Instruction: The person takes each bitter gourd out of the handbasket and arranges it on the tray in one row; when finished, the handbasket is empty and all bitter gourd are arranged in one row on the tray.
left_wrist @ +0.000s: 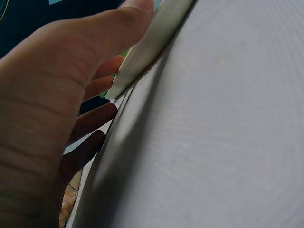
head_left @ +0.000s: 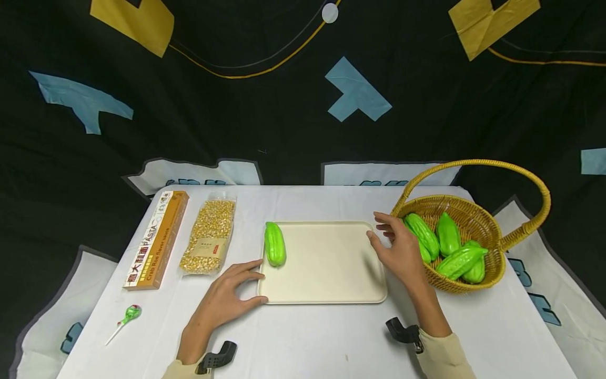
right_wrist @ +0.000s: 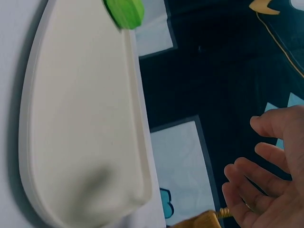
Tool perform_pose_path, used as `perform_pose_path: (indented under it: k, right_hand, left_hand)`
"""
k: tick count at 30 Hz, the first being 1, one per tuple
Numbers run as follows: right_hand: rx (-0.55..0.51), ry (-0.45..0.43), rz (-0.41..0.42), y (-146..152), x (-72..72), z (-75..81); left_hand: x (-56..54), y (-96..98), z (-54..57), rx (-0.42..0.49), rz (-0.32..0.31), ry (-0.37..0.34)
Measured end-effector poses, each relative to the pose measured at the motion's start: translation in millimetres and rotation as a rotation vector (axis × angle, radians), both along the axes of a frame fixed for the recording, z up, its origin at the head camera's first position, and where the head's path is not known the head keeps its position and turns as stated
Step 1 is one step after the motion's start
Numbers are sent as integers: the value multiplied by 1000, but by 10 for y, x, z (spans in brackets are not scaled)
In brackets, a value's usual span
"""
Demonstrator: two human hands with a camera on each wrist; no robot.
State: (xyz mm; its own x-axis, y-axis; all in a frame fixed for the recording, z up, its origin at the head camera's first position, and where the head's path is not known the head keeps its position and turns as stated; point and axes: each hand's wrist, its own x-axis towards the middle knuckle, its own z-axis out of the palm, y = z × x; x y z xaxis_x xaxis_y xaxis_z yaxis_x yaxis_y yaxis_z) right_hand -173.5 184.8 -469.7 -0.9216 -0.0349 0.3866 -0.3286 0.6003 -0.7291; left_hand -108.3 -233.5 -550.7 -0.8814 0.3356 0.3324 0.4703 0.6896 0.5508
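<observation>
On the left end of a cream tray [head_left: 326, 263] lies one bright green ridged vegetable [head_left: 275, 243], like a bitter melon. My left hand [head_left: 227, 297] is at the tray's left edge, its fingers spread along the side and the thumb at the front corner. The left wrist view shows that thumb [left_wrist: 137, 9] at the rim. Held in the air near the tray's right end, my right hand [head_left: 400, 252] has loosely bent fingers and holds nothing. Just beyond it stands a yellow wicker basket [head_left: 494, 263] with several similar green vegetables [head_left: 461, 261] inside.
To the left lie a pasta box [head_left: 156, 242], a clear bag of corn kernels [head_left: 210, 231] and a green-wrapped lollipop [head_left: 128, 316]. The basket's tall handle [head_left: 478, 163] arches over its top. A dark curtain [head_left: 284, 126] hangs behind the white-covered table [head_left: 303, 342].
</observation>
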Motion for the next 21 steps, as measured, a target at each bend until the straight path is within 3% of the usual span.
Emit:
perform_pose_path:
  k: [11,21]
  right_hand:
    - [25,44,-35,231,-16,10]
    - [-11,-28,-66,434,-44,20]
  left_hand:
    - [-3,1,-15,4,-3,12]
    - [-4,-10,-18,4,-4,4]
